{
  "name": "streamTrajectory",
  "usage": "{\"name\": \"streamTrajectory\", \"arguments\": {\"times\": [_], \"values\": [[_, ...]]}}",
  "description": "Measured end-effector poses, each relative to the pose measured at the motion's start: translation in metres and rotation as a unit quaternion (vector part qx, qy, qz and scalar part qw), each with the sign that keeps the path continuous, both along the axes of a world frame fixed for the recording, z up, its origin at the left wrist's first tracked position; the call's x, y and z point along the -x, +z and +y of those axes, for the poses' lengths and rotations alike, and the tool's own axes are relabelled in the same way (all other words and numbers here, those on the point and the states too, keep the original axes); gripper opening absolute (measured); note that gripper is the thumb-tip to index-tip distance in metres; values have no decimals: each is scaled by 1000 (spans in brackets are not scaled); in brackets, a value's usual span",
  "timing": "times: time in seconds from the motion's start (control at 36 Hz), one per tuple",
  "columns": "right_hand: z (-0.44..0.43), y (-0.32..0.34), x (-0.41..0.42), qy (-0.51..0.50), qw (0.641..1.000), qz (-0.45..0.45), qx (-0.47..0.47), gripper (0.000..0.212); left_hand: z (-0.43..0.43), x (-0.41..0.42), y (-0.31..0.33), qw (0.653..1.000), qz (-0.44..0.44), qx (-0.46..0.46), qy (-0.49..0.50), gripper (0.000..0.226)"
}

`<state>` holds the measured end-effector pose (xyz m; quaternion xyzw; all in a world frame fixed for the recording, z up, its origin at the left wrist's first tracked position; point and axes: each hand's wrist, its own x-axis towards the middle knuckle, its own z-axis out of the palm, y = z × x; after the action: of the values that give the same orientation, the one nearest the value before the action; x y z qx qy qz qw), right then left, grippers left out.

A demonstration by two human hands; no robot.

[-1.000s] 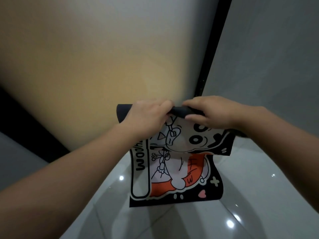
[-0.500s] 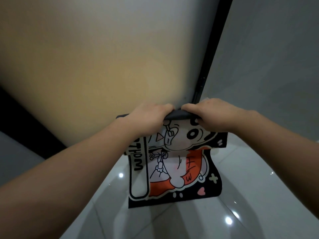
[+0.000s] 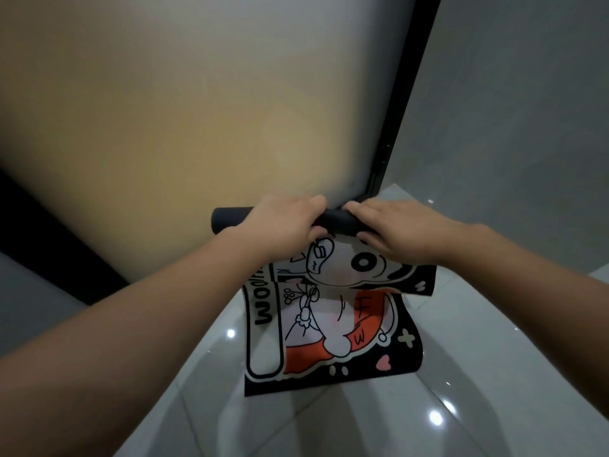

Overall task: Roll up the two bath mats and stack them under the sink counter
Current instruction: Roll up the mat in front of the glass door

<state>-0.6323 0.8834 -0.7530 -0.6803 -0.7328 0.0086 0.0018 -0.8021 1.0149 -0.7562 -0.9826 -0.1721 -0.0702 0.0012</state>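
The bath mat (image 3: 333, 324) hung below the fingers (image 3: 316, 206), above the floor (image 3: 478, 374). Its rolled top had grown fatter than a second ago. The left hand (image 3: 280, 225) and right hand (image 3: 398, 232) clenched the roll; rolling was barely begun.

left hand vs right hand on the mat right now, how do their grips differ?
The left hand wraps the rolled top of the bath mat, fingers curled over the roll and thumb beneath; the right hand lies flatter, fingers stretched along the roll. The left hand sits near the roll's middle, leaving its black left end bare; the right hand covers the right part. Both grip the same roll, fingertips nearly meeting, with the mat's printed part hanging below.
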Motion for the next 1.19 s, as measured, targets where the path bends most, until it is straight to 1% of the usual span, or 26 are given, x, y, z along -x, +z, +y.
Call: {"name": "streamTrajectory", "arguments": {"times": [0.06, 0.14, 0.19, 0.25, 0.31, 0.36, 0.39, 0.44, 0.47, 0.53, 0.56, 0.61, 0.67, 0.72, 0.78, 0.81, 0.86, 0.92, 0.97, 1.03, 1.08, 1.14, 1.17, 1.19], "values": [[1, 3, 2, -24, 999, 22, -9, 33, -1, -1, 1, 1000, 1, 5, 11, 20], [4, 5, 7, -44, 999, -2, -8, 23, -5, -4, 7, 997, 51, 7, 57, 16], [5, 5, 10, -46, 999, -14, -14, 26, -7, -5, 9, 994, 77, 8, 72, 15], [5, 6, 10, -51, 999, 14, -6, 29, -7, -4, 7, 994, 76, 31, 73, 17], [3, 6, 5, -66, 996, 50, 29, 32, -5, -1, 4, 995, 60, 44, 65, 20], [-1, 5, -1, -89, 991, 66, 72, 30, -2, 3, -1, 997, 44, 40, 52, 26], [-3, 4, -4, -104, 989, 69, 79, 28, -1, 5, -4, 998, 35, 39, 46, 31], [-6, 2, -8, -118, 990, 47, 64, 27, 0, 5, -9, 998, 25, 30, 39, 38], [-6, 2, -8, -112, 992, 18, 51, 26, 0, 4, -11, 999, 28, 21, 38, 36], [-6, 3, -8, -94, 994, -30, 38, 24, 0, 1, -13, 999, 25, 5, 39, 24], [-6, 3, -8, -90, 995, -38, 36, 25, 0, -1, -14, 999, 17, -1, 38, 20], [-5, 4, -10, -85, 995, -37, 39, 30, -1, -3, -16, 999, -10, -13, 37, 26], [-3, 6, -12, -88, 995, -12, 54, 38, -4, -6, -18, 998, -32, -25, 37, 29], [0, 7, -10, -106, 990, 61, 72, 44, -8, -8, -19, 998, -46, -33, 31, 30], [6, 6, -6, -116, 982, 120, 90, 44, -13, -10, -21, 998, -42, -40, 22, 31], [9, 4, -3, -114, 981, 127, 96, 40, -14, -11, -21, 998, -37, -51, 19, 31], [15, 1, 2, -114, 981, 115, 104, 32, -16, -11, -22, 997, -23, -71, 18, 31], [16, -1, 6, -113, 986, 82, 94, 26, -16, -12, -19, 998, -5, -58, 22, 34], [14, -4, 8, -83, 995, 11, 47, 24, -14, -13, -11, 999, 37, -12, 30, 37], [12, -7, 11, -40, 997, -60, -22, 24, -9, -13, 0, 994, 98, 42, 38, 39], [11, -8, 16, -12, 994, -88, -71, 24, -4, -13, 9, 985, 134, 103, 43, 37], [11, -8, 17, -3, 991, -100, -91, 25, -3, -12, 10, 983, 119, 134, 47, 30], [11, -7, 18, -4, 991, -102, -91, 25, -4, -10, 9, 986, 101, 122, 47, 27], [11, -7, 18, -8, 992, -98, -82, 27, -5, -8, 7, 992, 85, 88, 45, 26]]}}
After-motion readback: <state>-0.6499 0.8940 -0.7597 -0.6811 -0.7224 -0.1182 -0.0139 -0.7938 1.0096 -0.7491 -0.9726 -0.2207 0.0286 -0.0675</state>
